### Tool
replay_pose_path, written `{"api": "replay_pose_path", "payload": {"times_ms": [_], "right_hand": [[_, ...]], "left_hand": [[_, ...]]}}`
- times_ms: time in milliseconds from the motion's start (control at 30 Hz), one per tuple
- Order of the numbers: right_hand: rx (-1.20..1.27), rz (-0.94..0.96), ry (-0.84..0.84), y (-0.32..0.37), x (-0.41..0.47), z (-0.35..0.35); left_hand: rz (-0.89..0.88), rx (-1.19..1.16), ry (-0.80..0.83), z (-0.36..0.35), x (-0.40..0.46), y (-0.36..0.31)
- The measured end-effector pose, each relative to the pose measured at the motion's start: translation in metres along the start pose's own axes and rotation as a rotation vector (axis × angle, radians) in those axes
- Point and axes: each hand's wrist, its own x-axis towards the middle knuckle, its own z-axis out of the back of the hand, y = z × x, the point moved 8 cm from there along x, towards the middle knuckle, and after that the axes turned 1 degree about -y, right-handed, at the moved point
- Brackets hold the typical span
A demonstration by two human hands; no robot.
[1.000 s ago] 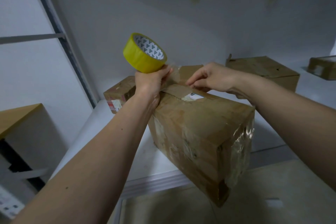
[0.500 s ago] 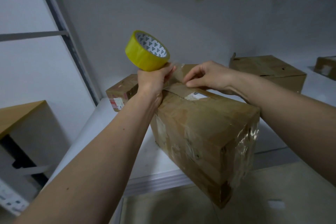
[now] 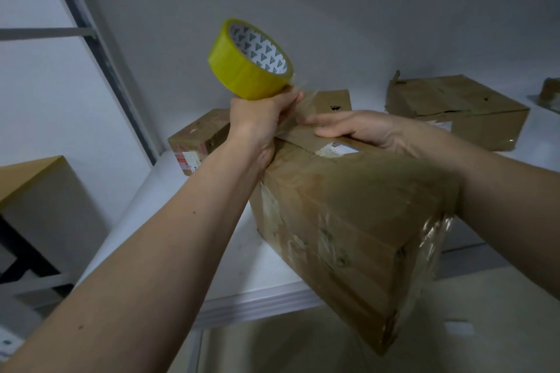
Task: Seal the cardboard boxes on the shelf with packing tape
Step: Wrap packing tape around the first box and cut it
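Main risk: the near cardboard box sits skewed on the shelf with its front corner hanging past the edge, so a hard press or tug on the tape could probably tip or slide it off. Second risk: the clear strip pulled off the yellow tape roll looks slack and crinkled near the thumb; it may fold onto itself or go down wrinkled, missing the flap seam. Box surface already carries old torn tape, so adhesion could be poor.

Left hand: fingers curled round the lower side of the roll, holding it raised above the box's far top edge. Heel of the hand appears to rest against the box corner.

Right hand: fingers straight and flat, pressing on the box top beside the white label; grips nothing.

Other boxes on the shelf: small one behind left, larger one behind right, well apart.
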Motion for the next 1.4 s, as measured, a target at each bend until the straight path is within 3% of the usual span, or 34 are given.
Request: {"api": "replay_pose_path", "payload": {"times_ms": [233,400,467,533,633,767,900,1033,1133,1267,1400], "right_hand": [[-0.043,0.002,-0.055,0.000,0.016,-0.003],[-0.238,0.061,-0.208,0.006,0.018,0.007],[-0.169,0.036,-0.119,0.001,0.016,0.002],[-0.265,-0.012,-0.041,-0.005,0.013,-0.006],[-0.442,-0.027,-0.182,-0.001,0.007,0.004],[-0.448,-0.131,-0.127,0.006,-0.025,-0.002],[-0.892,-0.075,-0.134,0.044,-0.080,-0.020],[-1.269,-0.151,0.070,0.037,-0.109,-0.065],[-1.450,-0.223,0.023,0.026,-0.103,-0.070],[-1.414,-0.126,-0.095,0.037,-0.098,-0.082],[-1.113,0.085,-0.246,0.063,-0.093,-0.096]], "left_hand": [[-0.004,0.040,0.002,0.001,0.002,0.002],[-0.016,0.052,-0.011,0.004,0.001,0.001],[-0.014,0.038,-0.013,0.006,0.002,0.000],[-0.010,0.034,-0.016,0.006,0.004,0.001],[-0.008,0.055,-0.009,0.002,0.004,0.002],[-0.027,0.038,-0.025,0.004,0.002,0.000],[-0.094,-0.042,-0.233,0.027,0.000,-0.012],[-0.135,-0.062,-0.432,0.058,-0.011,-0.025],[-0.120,-0.042,-0.498,0.082,-0.028,-0.029],[-0.140,0.023,-0.592,0.116,-0.064,-0.041],[-0.187,-0.005,-0.627,0.148,-0.085,-0.070]]}}
